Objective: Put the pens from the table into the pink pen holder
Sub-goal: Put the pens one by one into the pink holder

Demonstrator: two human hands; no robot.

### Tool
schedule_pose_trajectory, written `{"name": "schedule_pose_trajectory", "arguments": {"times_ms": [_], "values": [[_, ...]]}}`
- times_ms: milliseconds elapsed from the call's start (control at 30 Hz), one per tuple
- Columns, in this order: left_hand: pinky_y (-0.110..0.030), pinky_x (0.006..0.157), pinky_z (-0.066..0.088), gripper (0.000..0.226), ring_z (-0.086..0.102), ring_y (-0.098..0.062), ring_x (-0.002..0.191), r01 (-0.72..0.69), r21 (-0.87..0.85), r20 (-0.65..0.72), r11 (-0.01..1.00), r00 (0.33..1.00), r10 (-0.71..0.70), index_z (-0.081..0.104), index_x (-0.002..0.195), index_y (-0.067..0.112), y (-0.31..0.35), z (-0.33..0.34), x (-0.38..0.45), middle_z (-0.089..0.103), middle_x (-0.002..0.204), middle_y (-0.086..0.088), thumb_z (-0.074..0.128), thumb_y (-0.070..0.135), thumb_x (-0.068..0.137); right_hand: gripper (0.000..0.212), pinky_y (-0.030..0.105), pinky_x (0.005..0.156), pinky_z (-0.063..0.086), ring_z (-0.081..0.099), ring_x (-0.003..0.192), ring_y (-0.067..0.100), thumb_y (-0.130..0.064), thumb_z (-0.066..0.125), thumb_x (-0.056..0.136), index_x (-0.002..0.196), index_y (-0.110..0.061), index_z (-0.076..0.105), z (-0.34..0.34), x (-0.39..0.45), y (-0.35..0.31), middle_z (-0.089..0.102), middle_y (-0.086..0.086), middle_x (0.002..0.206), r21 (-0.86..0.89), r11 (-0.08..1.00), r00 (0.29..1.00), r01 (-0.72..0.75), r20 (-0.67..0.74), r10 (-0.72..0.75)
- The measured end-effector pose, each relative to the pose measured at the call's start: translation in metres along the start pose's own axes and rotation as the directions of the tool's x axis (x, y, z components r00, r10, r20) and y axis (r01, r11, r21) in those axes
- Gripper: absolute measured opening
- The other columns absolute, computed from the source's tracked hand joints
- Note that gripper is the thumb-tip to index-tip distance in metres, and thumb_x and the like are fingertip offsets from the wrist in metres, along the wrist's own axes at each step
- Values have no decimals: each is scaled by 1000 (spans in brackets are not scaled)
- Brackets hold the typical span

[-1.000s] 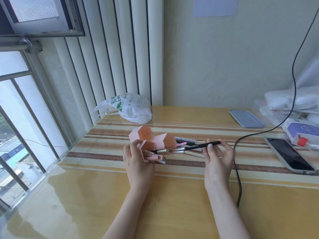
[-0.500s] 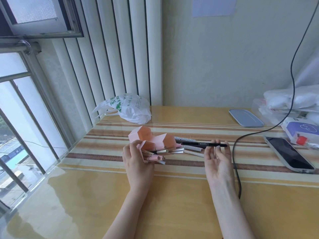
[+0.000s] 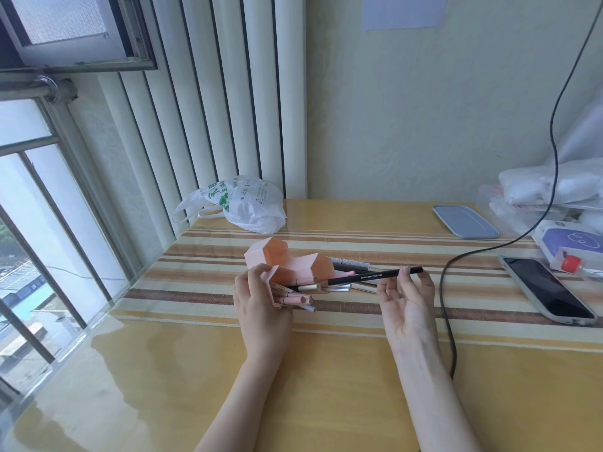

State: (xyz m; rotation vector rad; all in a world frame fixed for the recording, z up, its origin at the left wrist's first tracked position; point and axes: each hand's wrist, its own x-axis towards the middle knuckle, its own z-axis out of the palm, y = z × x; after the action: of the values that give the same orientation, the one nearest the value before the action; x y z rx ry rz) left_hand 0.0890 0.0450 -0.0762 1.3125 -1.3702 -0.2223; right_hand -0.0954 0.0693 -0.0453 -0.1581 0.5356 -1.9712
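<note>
The pink pen holder (image 3: 290, 264), made of hexagonal tubes, lies tipped on its side on the striped cloth. My left hand (image 3: 261, 305) grips its near tube, from which several pink pens (image 3: 295, 300) stick out toward the right. My right hand (image 3: 406, 305) pinches the far end of a black pen (image 3: 368, 277) between thumb and fingers; the pen's tip points at a tube mouth. More pens (image 3: 350, 265) lie on the cloth behind it.
A black cable (image 3: 445, 305) runs down right beside my right hand. A phone (image 3: 548, 293) lies at the right, a grey-blue lid (image 3: 465, 221) behind it, a white plastic bag (image 3: 241, 203) at the back left. Boxes and bags crowd the far right.
My right hand drew the black pen back to the right half a second ago and has now pushed it left again, tip toward the holder. My left hand has stayed on the holder.
</note>
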Motion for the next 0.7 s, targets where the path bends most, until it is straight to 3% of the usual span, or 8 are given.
{"name": "schedule_pose_trajectory", "arguments": {"times_ms": [167,267,333,400,500,533,633,700], "values": [[-50,83,45,68,35,-11,102,1,6,3,1000,1000,-1,42,112,30,0,0,0,37,107,9,75,0,61,22,25,70,52,51,80,14,-5,60,88,95,-23,51,-2,0,0,59,-1,84,-19,1000,1000,11,13,-11],[-50,83,44,68,35,-14,102,-8,19,6,1000,1000,8,41,112,30,1,0,0,37,107,8,72,-2,61,27,26,77,52,56,83,12,0,60,88,99,-22,49,1,-5,1,59,-1,88,-190,971,986,142,110,-123],[-49,83,44,67,35,-15,102,-33,23,16,999,999,33,42,112,29,1,0,-1,37,107,8,72,-2,61,30,24,78,53,63,81,9,6,60,86,99,-19,49,5,-12,4,63,3,90,-431,827,929,361,247,-277],[-46,81,43,64,35,-16,101,-61,22,25,998,998,60,45,113,25,1,1,-1,37,107,7,73,1,61,27,22,76,53,66,79,7,7,63,84,94,-16,54,7,-18,13,67,4,89,-588,568,818,576,429,-384],[-37,81,37,64,36,-16,101,-46,19,-6,999,999,46,47,114,20,0,1,0,36,106,7,72,-4,61,7,20,82,51,64,93,2,-8,66,85,87,-15,66,1,-23,34,71,-7,93,-628,73,613,774,717,-331],[-34,82,34,64,36,-15,100,-26,14,-19,1000,999,26,47,115,19,-1,1,0,36,105,7,72,-5,61,4,21,86,49,62,99,3,-12,64,86,86,-15,68,-1,-24,38,71,-8,98,-611,-12,582,792,760,-289],[-32,83,32,64,32,-8,100,-2,2,-26,1000,1000,2,48,116,17,0,2,1,36,106,7,74,-4,62,6,21,95,44,57,109,4,-14,63,85,87,-15,69,-6,-18,38,68,-10,106,-619,-55,585,783,764,-273],[-31,84,31,64,31,-7,99,-3,1,-23,1000,1000,3,47,115,18,-1,1,1,37,107,7,75,-3,62,7,17,96,42,55,110,0,-13,63,87,87,-14,70,-4,-17,36,67,-9,109,-641,-7,609,768,733,-302]]}}
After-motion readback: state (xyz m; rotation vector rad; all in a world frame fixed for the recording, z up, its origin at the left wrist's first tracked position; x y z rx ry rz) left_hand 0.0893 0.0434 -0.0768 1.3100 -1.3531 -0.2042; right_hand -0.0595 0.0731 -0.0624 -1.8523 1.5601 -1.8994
